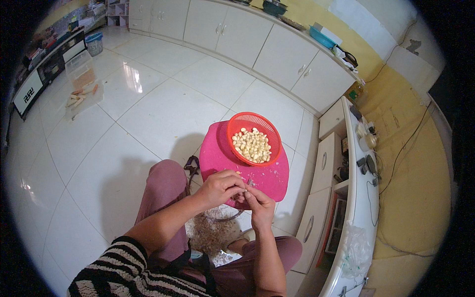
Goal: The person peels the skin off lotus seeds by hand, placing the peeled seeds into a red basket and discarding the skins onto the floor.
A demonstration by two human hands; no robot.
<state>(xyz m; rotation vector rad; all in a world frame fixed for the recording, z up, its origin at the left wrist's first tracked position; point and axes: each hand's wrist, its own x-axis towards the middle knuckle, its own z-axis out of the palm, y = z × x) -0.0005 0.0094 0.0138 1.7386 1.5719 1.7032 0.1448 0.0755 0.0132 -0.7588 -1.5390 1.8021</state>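
My left hand (222,188) and my right hand (261,206) meet above the near edge of a pink cloth-covered stool (219,152). Between their fingertips they pinch a small pale piece, mostly hidden, perhaps a garlic clove. Beyond my hands, on the far part of the stool, stands a red plastic colander basket (274,139) holding many peeled, cream-coloured cloves (252,145) that look like garlic. Thin bits of skin lie scattered on the pink cover near my fingers.
Dry peelings (215,234) are heaped on the floor between my feet. White cabinets (241,37) run along the far wall, and a white drawer unit (319,170) stands at the right. A clear plastic container (87,98) and a blue-rimmed bin (94,44) are on the tiled floor at the left.
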